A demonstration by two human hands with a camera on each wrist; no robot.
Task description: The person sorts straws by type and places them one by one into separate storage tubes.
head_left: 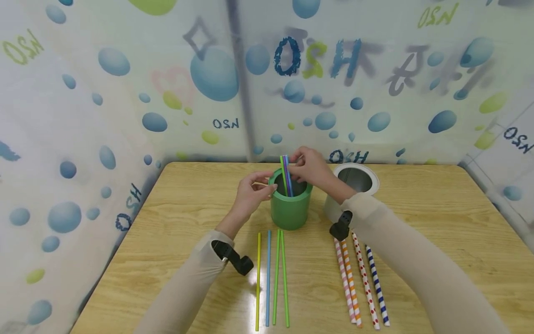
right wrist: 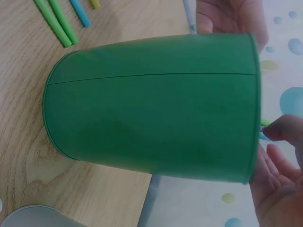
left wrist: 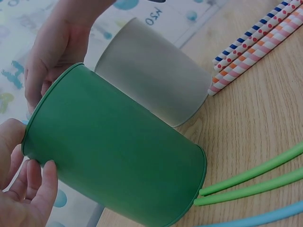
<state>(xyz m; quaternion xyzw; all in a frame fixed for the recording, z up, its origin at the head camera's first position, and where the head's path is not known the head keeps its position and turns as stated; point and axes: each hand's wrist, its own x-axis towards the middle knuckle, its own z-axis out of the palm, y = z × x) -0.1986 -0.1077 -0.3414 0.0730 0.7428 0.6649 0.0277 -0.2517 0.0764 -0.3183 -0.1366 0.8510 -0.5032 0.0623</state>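
A green bucket (head_left: 290,213) stands upright near the back of the table. My left hand (head_left: 252,192) holds its left rim, the fingertips at the edge and against the outer wall in the left wrist view. Over the opening, my right hand (head_left: 310,169) pinches a few plain straws (head_left: 286,174) in green, purple and blue. Their lower ends are inside the bucket; their tops rise above the rim. In the right wrist view the bucket's green wall (right wrist: 156,109) hides most of the straws, and only short ends show by the thumb.
A white bucket (head_left: 333,206) stands just right of the green one, partly behind my right forearm. Before the green bucket lie a yellow straw (head_left: 258,283), a blue straw (head_left: 268,278) and two green straws (head_left: 276,278). Several patterned paper straws (head_left: 362,278) lie farther right. A patterned curtain (head_left: 258,93) hangs behind the table.
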